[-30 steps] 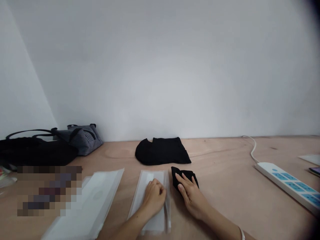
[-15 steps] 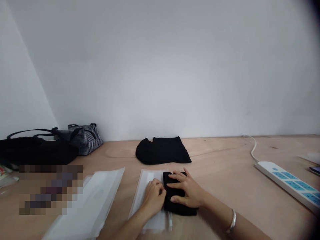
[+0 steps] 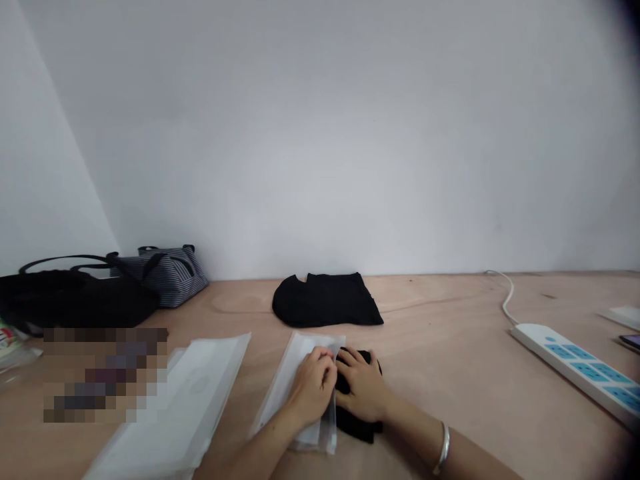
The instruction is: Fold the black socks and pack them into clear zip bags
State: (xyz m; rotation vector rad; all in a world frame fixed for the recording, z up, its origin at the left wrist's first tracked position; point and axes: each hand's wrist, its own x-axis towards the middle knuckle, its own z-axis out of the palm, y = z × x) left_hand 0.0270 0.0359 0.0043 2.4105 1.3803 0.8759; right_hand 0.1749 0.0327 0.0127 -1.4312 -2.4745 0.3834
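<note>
A clear zip bag lies in front of me with its opening side to the right. My left hand has its fingers curled at that edge, gripping the plastic. Right beside it is a folded black cloth, its left edge against the bag's mouth; how far it reaches inside is hidden by my hands. Spread over the cloth, my right hand presses down with fingers apart, their tips close to my left hand.
Another black cloth piece with a notch lies flat near the wall. Several stacked clear bags are on the left. Behind them sit a striped bag and a black bag. A white power strip lies at right.
The bag's edge has shifted right, over the left edge of the folded cloth. My right hand has moved slightly left, and the cloth now looks more rumpled and turned.
</note>
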